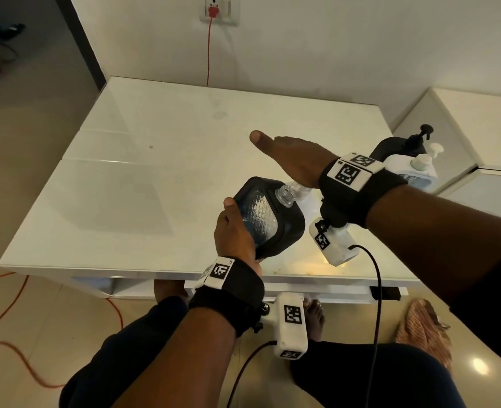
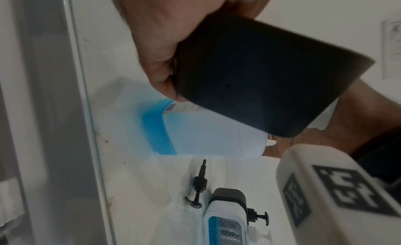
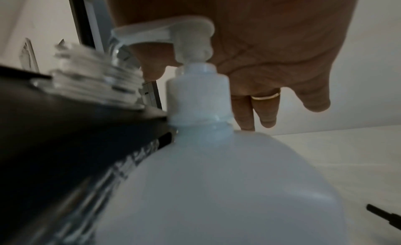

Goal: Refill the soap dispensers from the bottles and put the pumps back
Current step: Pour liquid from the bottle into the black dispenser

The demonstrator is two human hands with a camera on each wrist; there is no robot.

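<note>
Bare tabletop (image 1: 155, 160) leftward; dispensers (image 1: 402, 154) crowding the right edge

Glossy white table (image 1: 155, 184), matt black dispenser (image 1: 290, 228), translucent plastic bottle (image 3: 217, 188)

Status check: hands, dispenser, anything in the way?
Left hand grips tilted open dispenser. Right hand flat on refill bottle's pump. Nothing blocking.

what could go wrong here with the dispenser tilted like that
1. The left hand holds the dispenser tilted with its neck open, so soap could run out onto the table.
2. The right hand presses the bottle pump; if the spout isn't over the neck, soap will miss.
3. The loose black pump lies nearby and could be knocked off.
</note>
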